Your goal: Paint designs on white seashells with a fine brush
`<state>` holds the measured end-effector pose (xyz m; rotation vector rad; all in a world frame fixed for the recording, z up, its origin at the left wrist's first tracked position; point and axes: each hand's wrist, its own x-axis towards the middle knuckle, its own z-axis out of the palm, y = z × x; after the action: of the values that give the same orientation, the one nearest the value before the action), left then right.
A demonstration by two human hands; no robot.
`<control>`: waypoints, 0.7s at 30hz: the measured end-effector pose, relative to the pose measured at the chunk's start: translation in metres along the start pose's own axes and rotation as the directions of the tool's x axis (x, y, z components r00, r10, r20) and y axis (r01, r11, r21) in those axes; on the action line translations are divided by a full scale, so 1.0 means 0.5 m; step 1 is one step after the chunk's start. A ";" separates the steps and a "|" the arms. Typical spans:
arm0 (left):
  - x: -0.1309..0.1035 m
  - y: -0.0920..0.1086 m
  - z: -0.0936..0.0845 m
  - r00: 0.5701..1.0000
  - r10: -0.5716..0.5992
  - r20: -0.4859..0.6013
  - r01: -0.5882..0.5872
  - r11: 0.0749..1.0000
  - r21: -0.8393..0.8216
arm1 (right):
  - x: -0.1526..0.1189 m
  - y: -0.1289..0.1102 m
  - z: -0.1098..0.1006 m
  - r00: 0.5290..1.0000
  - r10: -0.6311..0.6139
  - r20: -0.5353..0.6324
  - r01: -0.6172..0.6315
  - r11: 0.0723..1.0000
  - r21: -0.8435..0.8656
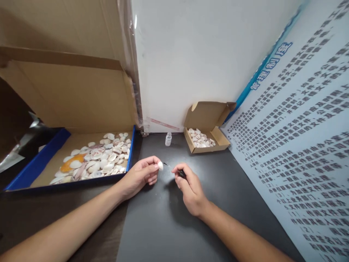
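- Head view: left grip (143, 173) pinches a small white seashell (160, 166) between thumb and index finger; shell sits right at the fingertips.
- Right grip (191, 190) is closed round the black handle (182, 174) of a thin applicator; dark tip (165, 163) points at the shell, just beside it.
- Glass bottle (168, 139) upright on the table (152, 233), beyond both grips. Large box of shells (130, 154) left of left grip; small carton (195, 150) of shells beyond right grip, to its right.
- Handling, my read: shell light, stiff, smooth, maybe slippery, thin edge could chip. Hold by opposite rims, light pinch.
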<state>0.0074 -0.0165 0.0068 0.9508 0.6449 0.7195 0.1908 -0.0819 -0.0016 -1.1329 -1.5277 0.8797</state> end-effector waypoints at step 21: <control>0.009 0.000 0.007 0.992 -0.123 -0.005 0.119 0.969 -0.215 | 0.034 0.048 0.018 1.000 0.011 0.022 -0.016 0.967 0.254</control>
<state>0.0130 -0.0146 0.0074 0.7009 0.6218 0.6747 0.1866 -0.0587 -0.0208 -0.9507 -1.3791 1.0663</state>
